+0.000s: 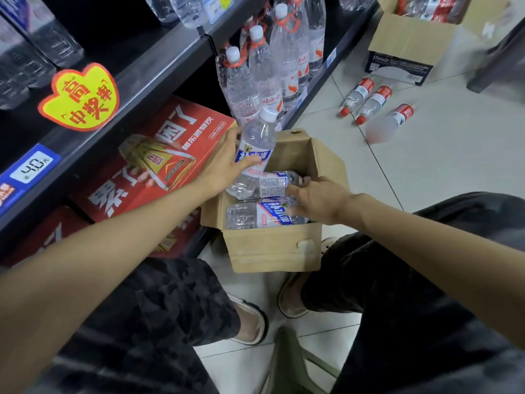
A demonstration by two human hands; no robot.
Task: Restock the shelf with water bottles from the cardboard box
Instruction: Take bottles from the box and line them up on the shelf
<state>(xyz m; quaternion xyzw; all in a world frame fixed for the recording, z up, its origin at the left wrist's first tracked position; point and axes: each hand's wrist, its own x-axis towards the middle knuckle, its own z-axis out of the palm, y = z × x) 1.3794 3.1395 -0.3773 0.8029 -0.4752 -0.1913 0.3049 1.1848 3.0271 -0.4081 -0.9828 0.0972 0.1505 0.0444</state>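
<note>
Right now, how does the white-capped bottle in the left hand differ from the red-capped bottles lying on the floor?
The white-capped clear plastic bottle is held tilted above the open cardboard box by the left hand; the red-capped clear bottles lie loose on the tiles. Its label is blue and white; theirs is red. Both kinds are clear plastic.

Dim, bluish light; wide-angle bending at the edges, soft blur throughout, shelf (pixel 159 81) recesses in deep shadow.

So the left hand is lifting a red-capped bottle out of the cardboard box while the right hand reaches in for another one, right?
Not quite: in the head view the bottle gripped by the left hand has a white cap, not red. The right hand does reach into the cardboard box.
</note>
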